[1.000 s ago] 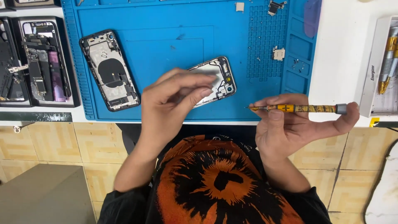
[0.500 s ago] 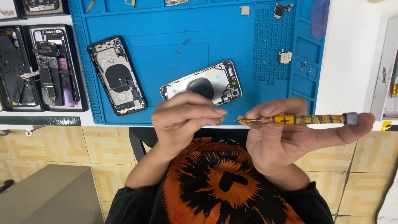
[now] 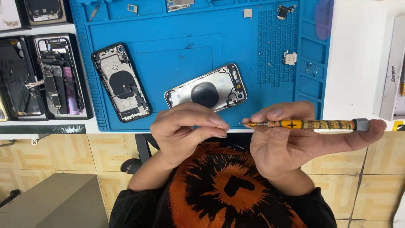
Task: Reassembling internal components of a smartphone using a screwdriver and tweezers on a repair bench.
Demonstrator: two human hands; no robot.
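Note:
My right hand [image 3: 287, 147] holds a yellow-and-black precision screwdriver [image 3: 312, 124] level in front of my chest, forefinger on its grey end cap and tip pointing left. My left hand [image 3: 185, 131] is just left of that tip, thumb and forefinger pinched together. Whether anything tiny sits between them is not visible. Beyond the hands, a silver opened phone housing [image 3: 206, 90] with a dark round coil lies on the blue work mat [image 3: 168, 25]. Neither hand touches it.
A black opened phone housing [image 3: 122, 82] lies at the mat's left. Black trays with dismantled phones [image 3: 55, 76] stand further left. Small metal parts [image 3: 290, 58] and screws rest on the mat's right grid. A white box [image 3: 392, 71] sits at the right edge.
My left hand has lifted off the silver housing and drawn back towards me with fingers pinched. The right hand has brought the screwdriver tip closer to it.

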